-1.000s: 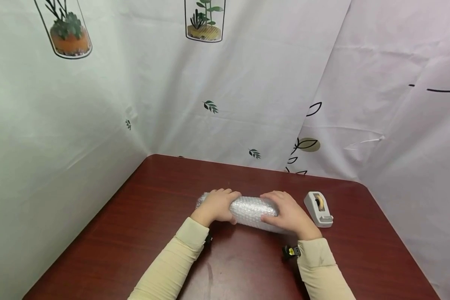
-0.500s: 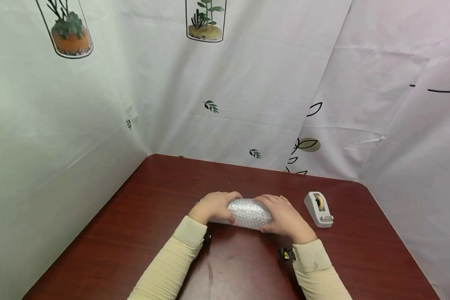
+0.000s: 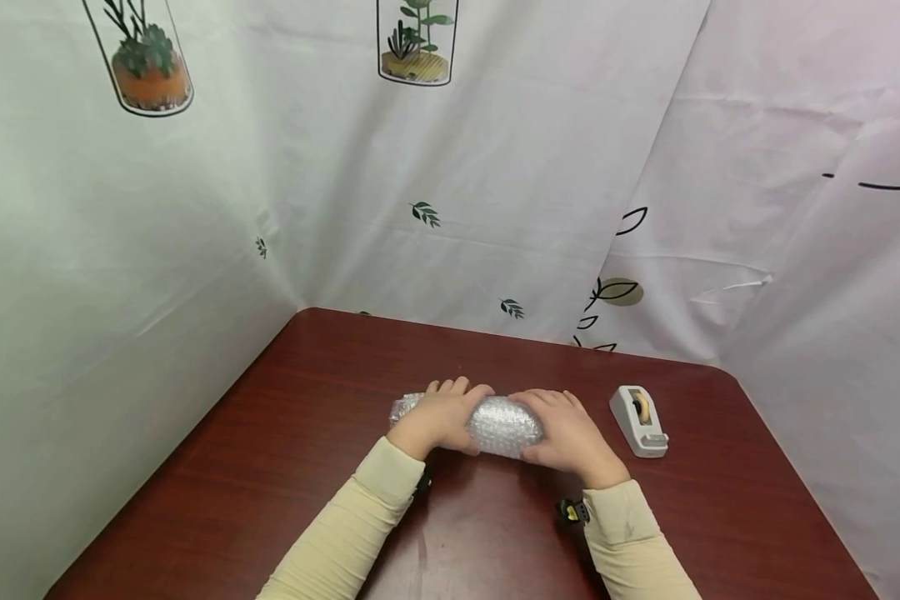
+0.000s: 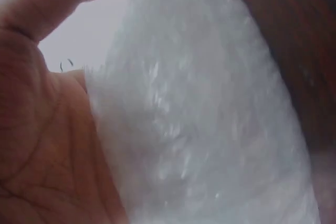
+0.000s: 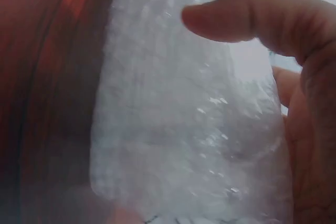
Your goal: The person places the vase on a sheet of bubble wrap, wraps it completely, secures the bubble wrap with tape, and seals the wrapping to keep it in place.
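Note:
A roll of clear bubble wrap (image 3: pixel 504 427) lies across the middle of the table between both hands. Whether something is wrapped inside cannot be made out. My left hand (image 3: pixel 444 419) grips it from above, fingers over the far side and thumb on the near side, with the roll's left end sticking out past the hand. Around the right part curls my right hand (image 3: pixel 567 435), which covers that end in the head view. In the right wrist view the thumb (image 5: pixel 220 22) presses on the bubble wrap (image 5: pixel 157 108). The left wrist view has the wrap (image 4: pixel 199 108) beside the left palm.
A white tape dispenser (image 3: pixel 640 422) with a roll of tape stands on the dark red table (image 3: pixel 330 375), right of the right hand. White cloth (image 3: pixel 495 167) with plant prints hangs behind the table and along its sides.
My right hand has shifted slightly left, and the wrap's right end no longer shows past it. The left hand moved left, then back right, baring the roll's left end again.

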Demonstrator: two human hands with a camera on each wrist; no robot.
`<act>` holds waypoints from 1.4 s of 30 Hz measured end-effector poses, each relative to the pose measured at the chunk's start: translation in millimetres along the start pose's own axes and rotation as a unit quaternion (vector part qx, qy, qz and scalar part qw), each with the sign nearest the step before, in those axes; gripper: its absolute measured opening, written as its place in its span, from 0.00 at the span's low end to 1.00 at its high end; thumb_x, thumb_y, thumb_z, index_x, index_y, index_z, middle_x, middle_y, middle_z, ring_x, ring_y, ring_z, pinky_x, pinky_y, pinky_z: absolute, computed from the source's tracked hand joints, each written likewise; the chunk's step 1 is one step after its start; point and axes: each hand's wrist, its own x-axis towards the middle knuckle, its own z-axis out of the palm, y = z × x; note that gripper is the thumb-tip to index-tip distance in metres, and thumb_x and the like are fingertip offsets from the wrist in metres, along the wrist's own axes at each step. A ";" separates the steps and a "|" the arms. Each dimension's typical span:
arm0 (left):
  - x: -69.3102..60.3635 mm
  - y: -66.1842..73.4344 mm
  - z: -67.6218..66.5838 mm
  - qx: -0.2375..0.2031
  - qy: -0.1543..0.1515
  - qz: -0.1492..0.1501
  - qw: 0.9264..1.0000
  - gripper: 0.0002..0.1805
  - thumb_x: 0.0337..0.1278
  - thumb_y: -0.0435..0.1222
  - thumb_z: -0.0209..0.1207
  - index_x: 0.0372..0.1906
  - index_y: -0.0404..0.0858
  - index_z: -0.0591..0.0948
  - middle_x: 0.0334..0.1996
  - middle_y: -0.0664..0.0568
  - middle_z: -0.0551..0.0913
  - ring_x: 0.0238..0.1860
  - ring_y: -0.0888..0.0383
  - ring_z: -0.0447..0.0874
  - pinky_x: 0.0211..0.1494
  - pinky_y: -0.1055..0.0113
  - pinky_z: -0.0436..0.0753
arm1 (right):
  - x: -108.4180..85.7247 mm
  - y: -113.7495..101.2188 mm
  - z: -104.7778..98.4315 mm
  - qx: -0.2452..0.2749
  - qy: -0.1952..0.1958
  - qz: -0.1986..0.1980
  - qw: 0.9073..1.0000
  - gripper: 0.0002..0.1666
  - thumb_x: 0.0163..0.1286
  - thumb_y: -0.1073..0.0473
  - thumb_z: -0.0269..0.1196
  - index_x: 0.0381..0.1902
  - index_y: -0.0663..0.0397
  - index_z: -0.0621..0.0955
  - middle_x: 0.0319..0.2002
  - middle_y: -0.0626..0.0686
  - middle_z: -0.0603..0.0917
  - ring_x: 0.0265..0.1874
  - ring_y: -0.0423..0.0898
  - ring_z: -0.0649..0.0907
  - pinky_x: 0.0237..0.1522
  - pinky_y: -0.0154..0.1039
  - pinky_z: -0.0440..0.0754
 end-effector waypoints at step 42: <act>35.6 -24.1 18.2 -0.045 0.062 0.021 0.997 0.38 0.36 0.58 0.70 0.54 0.47 0.72 0.44 0.56 0.83 0.41 0.57 0.82 0.44 0.60 0.80 | 3.9 -9.4 11.5 -0.094 0.022 0.020 0.995 0.49 0.48 0.53 0.82 0.69 0.47 0.75 0.67 0.59 0.75 0.68 0.61 0.72 0.68 0.71 0.57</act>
